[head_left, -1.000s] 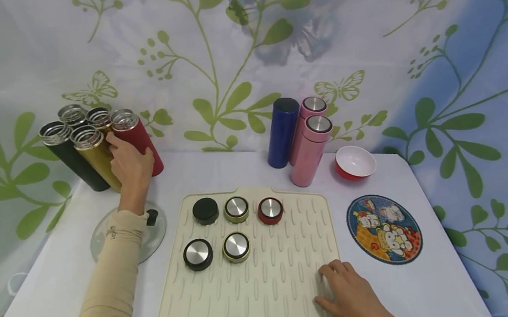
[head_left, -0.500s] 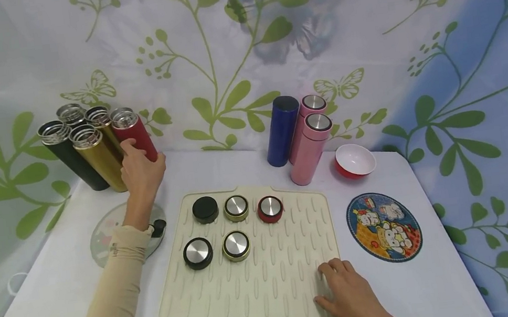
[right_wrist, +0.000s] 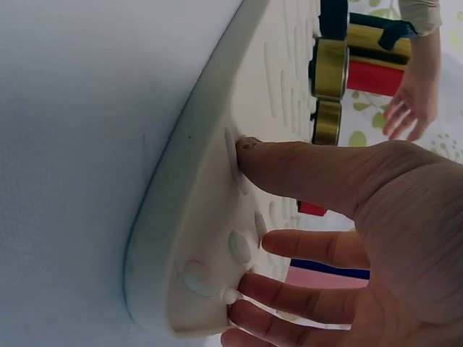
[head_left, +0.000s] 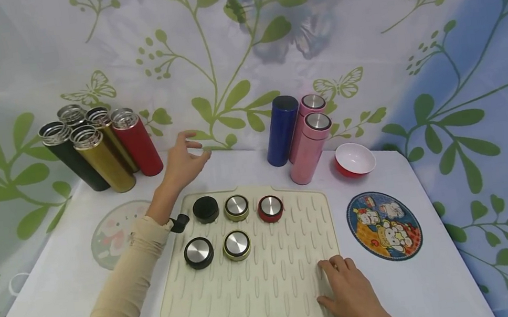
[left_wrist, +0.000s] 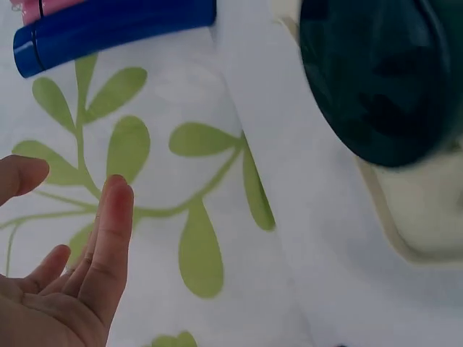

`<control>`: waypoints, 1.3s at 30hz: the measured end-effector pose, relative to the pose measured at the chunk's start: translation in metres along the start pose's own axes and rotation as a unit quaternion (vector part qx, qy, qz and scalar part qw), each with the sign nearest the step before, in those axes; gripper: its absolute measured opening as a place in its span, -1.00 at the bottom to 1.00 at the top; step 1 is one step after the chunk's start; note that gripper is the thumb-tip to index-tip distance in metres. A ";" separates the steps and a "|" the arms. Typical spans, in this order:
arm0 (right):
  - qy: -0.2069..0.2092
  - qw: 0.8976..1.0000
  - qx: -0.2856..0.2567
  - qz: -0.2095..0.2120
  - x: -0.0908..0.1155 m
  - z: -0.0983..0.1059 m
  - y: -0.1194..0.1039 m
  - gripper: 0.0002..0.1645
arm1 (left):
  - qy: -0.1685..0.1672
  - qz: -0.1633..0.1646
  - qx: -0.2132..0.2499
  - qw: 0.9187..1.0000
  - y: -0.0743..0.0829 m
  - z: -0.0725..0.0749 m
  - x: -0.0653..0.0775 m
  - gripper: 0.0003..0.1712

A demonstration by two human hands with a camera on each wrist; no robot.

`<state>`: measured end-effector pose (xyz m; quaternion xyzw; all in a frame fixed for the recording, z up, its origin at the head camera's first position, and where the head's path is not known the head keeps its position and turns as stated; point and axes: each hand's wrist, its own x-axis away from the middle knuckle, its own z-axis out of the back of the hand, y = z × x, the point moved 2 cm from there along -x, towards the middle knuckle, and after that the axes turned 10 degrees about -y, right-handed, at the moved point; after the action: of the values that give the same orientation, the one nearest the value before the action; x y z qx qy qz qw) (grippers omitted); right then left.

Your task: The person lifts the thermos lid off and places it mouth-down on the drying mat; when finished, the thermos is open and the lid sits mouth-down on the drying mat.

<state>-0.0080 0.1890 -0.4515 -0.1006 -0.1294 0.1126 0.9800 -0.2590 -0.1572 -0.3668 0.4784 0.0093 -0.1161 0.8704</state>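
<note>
My left hand (head_left: 184, 163) hovers over the back of the table, right of a red flask (head_left: 137, 144), with fingers spread and nothing held. In the left wrist view a blue flask (left_wrist: 116, 32) lies ahead of those fingers. My right hand (head_left: 353, 294) rests its fingertips on the front right corner of a cream ribbed mat (head_left: 280, 293). On that mat sit several flask lids: a black one (head_left: 205, 209), a black one with a steel top (head_left: 198, 253), two gold ones (head_left: 237, 207) and a red one (head_left: 271, 209).
Uncapped flasks, including black (head_left: 75, 156) and gold (head_left: 104, 158), cluster at the back left. A capped blue flask (head_left: 283, 131) and two pink ones (head_left: 311, 149) stand back right, beside a red-and-white bowl (head_left: 354, 160). Round mats (head_left: 384, 226) flank the cream one.
My left hand has left the gold and red flasks and moved right, with its fingers spreading. The flasks stay in place. My right hand has hardly moved.
</note>
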 end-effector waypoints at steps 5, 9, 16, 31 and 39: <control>0.009 1.000 0.004 0.004 0.000 -0.002 0.002 -0.17 | -0.038 -0.024 0.018 0.999 0.017 -0.020 -0.016 -0.23; 0.009 1.000 0.003 0.004 -0.002 -0.003 0.003 -0.17 | -0.067 -0.033 0.022 0.997 0.035 -0.038 -0.029 -0.18; -0.001 1.000 -0.004 0.009 -0.002 0.000 0.006 -0.20 | -0.117 -0.062 -0.022 0.991 0.059 -0.077 -0.057 -0.06; 0.007 1.000 -0.007 0.007 -0.005 0.002 0.007 -0.18 | -0.096 -0.065 -0.034 0.993 0.081 -0.127 -0.094 -0.03; 0.008 1.000 -0.021 0.002 -0.005 0.001 0.008 -0.18 | -0.063 -0.032 -0.048 0.996 0.081 -0.148 -0.104 0.02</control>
<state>-0.0150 0.1959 -0.4536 -0.1227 -0.1234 0.1114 0.9784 -0.3293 0.0282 -0.3667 0.4275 -0.0246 -0.1730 0.8870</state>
